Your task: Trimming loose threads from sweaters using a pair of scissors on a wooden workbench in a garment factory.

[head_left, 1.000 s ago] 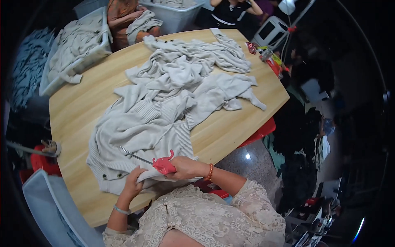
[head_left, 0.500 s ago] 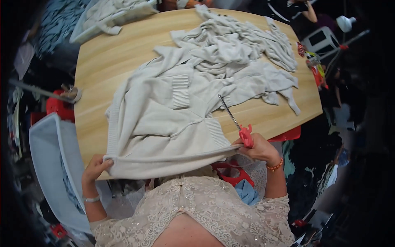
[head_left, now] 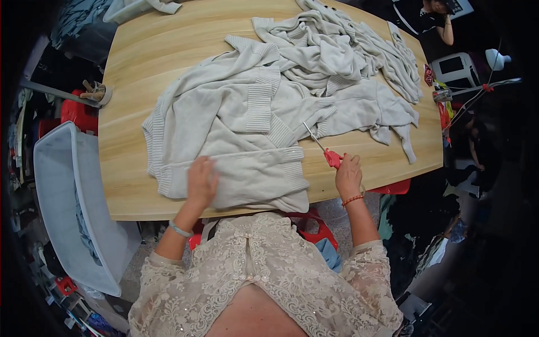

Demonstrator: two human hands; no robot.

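A cream knit sweater with ribbed edges lies spread on the near half of the table, its front band folded toward me. On that near band rests my left hand, fingers stretched over the fabric and partly blurred. Past the sweater's right side, my right hand is closed around a tool with a red handle and a thin metal shaft. Its shaft points up and left, with the tip over a ribbed cuff. The exact kind of tool is unclear.
More cream knitwear is heaped at the far right of the wooden table. A white plastic bin stands left of the table, and a pot of tools sits by its left edge. Another person's arm shows at the far right.
Both hands have let go of the sweater's near edge, which now lies flat on the table. My left hand has moved right and inward onto it; my right hand has risen with the tool.
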